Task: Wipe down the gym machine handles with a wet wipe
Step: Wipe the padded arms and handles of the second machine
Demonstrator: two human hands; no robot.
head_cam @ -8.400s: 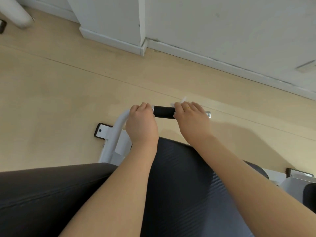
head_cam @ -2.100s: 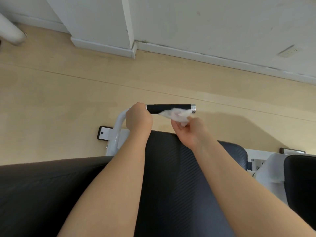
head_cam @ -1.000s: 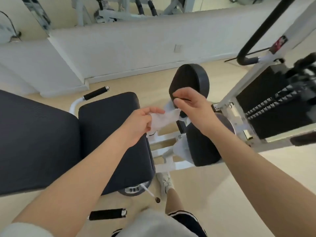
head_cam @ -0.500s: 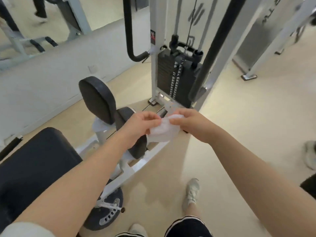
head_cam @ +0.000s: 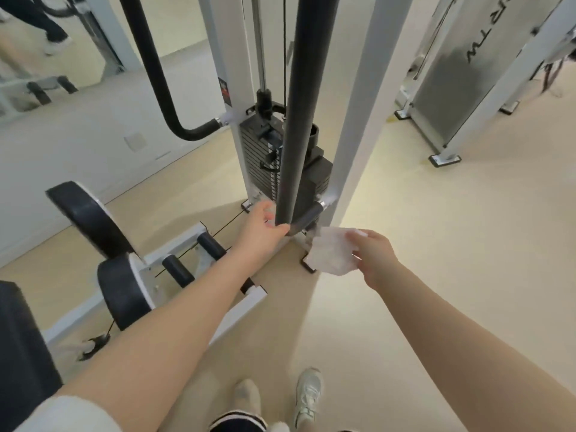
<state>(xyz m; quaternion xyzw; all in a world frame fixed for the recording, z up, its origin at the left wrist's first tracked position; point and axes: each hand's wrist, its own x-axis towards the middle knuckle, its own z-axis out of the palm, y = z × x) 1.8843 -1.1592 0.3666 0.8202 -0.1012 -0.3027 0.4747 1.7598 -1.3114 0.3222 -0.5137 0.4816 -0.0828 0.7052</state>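
Two hands up at the black padded handle bar point(head_cam: 300, 98): left hand point(head_cam: 261, 226) cups its lower end, fingers curled around it; right hand point(head_cam: 372, 254) just right of the bar, pinching the wet wipe point(head_cam: 330, 254), which hangs unfolded, clear of the foam.

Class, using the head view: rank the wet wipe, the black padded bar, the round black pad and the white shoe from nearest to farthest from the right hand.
Measured from the right hand:
1. Wet wipe, pinched in its fingers.
2. Black padded bar, just to the left; the left hand holds its bend.
3. White shoe, below on the floor.
4. Round black pad, far left.
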